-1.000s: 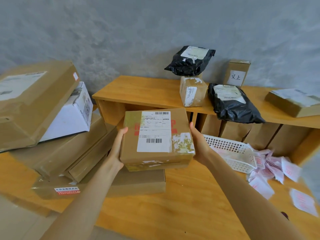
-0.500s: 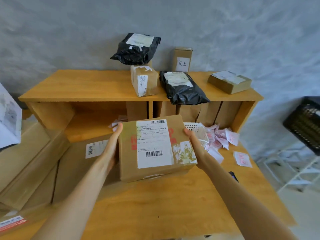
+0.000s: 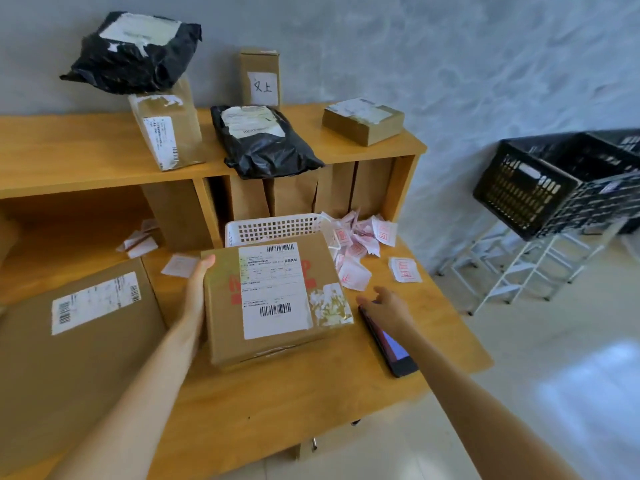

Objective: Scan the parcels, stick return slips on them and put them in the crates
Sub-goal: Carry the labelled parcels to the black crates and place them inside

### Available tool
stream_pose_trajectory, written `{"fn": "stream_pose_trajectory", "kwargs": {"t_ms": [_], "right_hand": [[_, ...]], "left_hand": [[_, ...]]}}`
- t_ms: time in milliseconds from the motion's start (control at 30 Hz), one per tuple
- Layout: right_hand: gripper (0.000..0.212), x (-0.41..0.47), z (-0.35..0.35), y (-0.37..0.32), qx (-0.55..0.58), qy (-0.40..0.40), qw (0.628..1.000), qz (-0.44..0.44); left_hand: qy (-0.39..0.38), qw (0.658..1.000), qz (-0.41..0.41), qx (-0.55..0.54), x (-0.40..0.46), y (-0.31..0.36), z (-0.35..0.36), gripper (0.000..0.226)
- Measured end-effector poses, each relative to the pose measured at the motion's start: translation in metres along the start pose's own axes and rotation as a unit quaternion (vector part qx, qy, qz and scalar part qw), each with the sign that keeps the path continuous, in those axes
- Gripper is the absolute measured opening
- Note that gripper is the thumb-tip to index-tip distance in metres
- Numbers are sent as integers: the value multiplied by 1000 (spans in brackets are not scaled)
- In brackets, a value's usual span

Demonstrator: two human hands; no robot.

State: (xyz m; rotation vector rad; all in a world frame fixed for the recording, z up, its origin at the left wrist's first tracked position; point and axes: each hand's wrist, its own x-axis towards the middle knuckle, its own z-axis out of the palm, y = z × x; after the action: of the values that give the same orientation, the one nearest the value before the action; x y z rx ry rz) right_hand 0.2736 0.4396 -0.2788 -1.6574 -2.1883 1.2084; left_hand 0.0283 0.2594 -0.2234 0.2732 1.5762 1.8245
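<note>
1. Your left hand (image 3: 195, 299) lies flat against the left side of the cardboard parcel (image 3: 273, 299), fingers straight, pressing rather than curling round it.
2. The parcel sits on the bench (image 3: 277, 403) at frame centre, label and barcode facing up.
3. Your right hand (image 3: 388, 306) is off the parcel, just right of it, over the top end of the phone (image 3: 389, 344). Fingers look loosely spread and holding nothing; motion blur, so I can't tell whether they touch the phone.
4. The phone lies flat on the bench, screen lit, just beside the parcel's right edge.
5. Return slips (image 3: 360, 244) are scattered above and right of the parcel, next to the white basket (image 3: 273, 228), which touches the parcel's far edge.
6. A large flat box (image 3: 79, 341) fills the lower left of the frame.
7. The shelf (image 3: 69, 157) across the upper half carries two black poly bags and three cartons.
8. The black crates (image 3: 547, 181) stand on a white rack at the right edge, well apart from the bench.
</note>
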Motion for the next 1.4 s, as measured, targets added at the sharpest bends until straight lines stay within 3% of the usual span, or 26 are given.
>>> {"fn": "stream_pose_trajectory", "kwargs": {"t_ms": [100,200,367,567,900,967,1100,1233,1400], "right_hand": [[78,7,3,32,-192,11,981,33],[93,9,14,50,-249,22,966,60],[88,14,26,52,-269,77,958,57],[79,14,12,42,-227,58,971,41],[79,-1,-38,-34,-173,89,975,-104],[83,-9,-47,-52,-191,61,967,-157],[71,-31,-53,-80,-254,-45,936,-239],[66,-47,-51,-88,-321,-131,900,-264],[63,-53,-52,-82,-358,-163,879,-271]], "left_hand": [[21,999,3,31,-2,-2,9,28],[49,997,4,64,-5,-5,18,27],[106,990,32,86,-7,1,30,20],[104,988,56,100,2,3,29,19],[87,987,97,94,8,5,29,17],[84,987,101,89,8,5,28,15],[78,988,102,89,9,2,24,25],[73,988,104,91,9,1,24,30],[68,988,105,88,12,0,23,30]]}}
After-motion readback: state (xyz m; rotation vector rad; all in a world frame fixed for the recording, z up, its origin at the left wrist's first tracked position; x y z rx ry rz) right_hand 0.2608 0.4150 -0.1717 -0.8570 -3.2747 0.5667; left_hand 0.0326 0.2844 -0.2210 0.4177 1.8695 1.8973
